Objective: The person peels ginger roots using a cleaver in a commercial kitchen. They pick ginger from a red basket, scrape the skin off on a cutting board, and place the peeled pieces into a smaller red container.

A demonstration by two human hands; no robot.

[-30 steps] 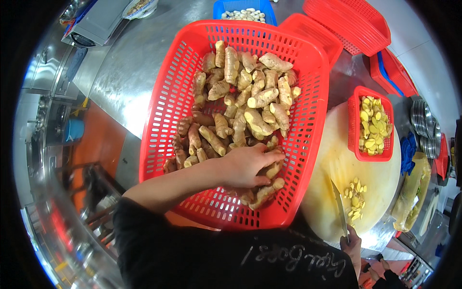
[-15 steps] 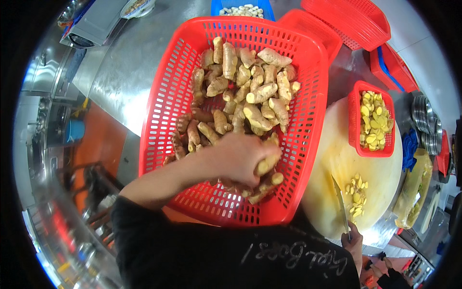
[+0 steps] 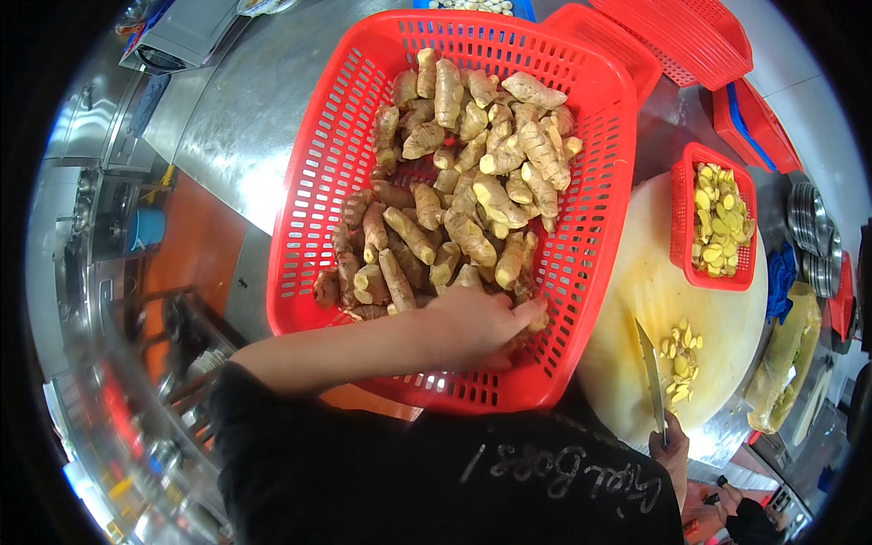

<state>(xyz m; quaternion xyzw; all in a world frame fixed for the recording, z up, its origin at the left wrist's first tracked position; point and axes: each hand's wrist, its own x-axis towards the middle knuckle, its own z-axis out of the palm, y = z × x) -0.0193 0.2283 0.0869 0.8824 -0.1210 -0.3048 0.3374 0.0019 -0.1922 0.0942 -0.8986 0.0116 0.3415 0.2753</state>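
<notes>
In the red basket (image 3: 295, 313), lower centre, a ginger root (image 3: 540, 322), long axis hidden, shows beside the nearer left hand (image 3: 481, 325), whose grip I cannot tell; lower right, the right hand (image 3: 671, 445) grasps a knife (image 3: 651, 374).

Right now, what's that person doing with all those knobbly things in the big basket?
The person's left hand is down in the big basket, among lots of ginger; I can't tell whether a piece is in its grip. The right hand holds a knife over the round board, beside loose slices. More slices fill a small basket at the board's far side.
</notes>
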